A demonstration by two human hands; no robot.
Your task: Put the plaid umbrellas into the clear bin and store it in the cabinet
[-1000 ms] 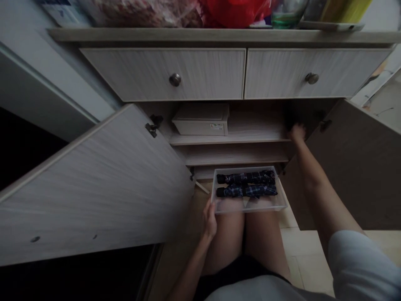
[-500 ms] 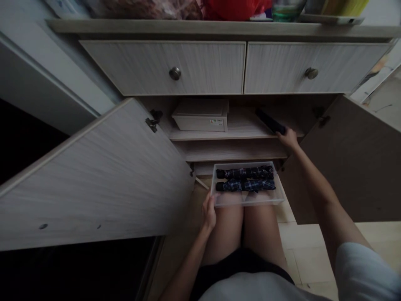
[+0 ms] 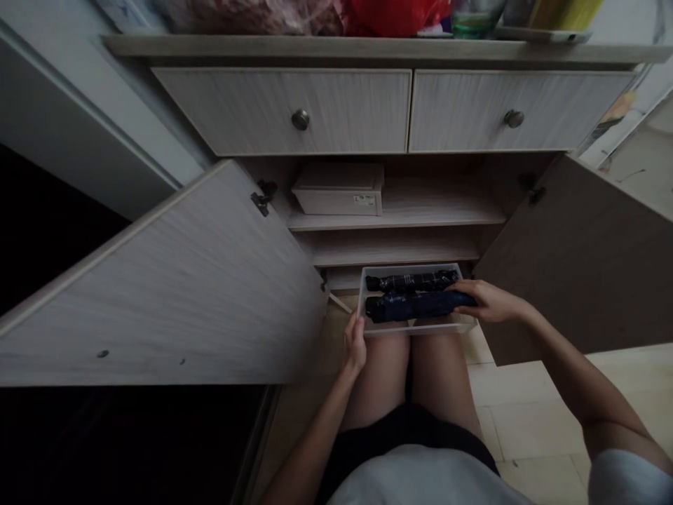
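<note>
A clear plastic tray (image 3: 415, 268) rests across my thighs, and my left hand (image 3: 355, 344) grips its near left corner. My right hand (image 3: 488, 301) is shut around the end of a dark navy folded umbrella (image 3: 415, 306), which lies in the front of the tray. Behind it lies a dark plaid folded umbrella (image 3: 413, 281). The dark umbrella covers the spot where a second plaid umbrella lay, so that one is hidden.
Both doors of a pale wood-grain cabinet stand open, the left door (image 3: 158, 280) and right door (image 3: 578, 259) flanking its shelves. A white box (image 3: 336, 189) sits on a shelf (image 3: 394, 221) below two knobbed drawers (image 3: 284, 112). Tiles (image 3: 531, 421) cover the floor.
My right hand has come down from the shelf with the dark umbrella and laid it in the tray over the front plaid umbrella. My left hand stays on the tray.
</note>
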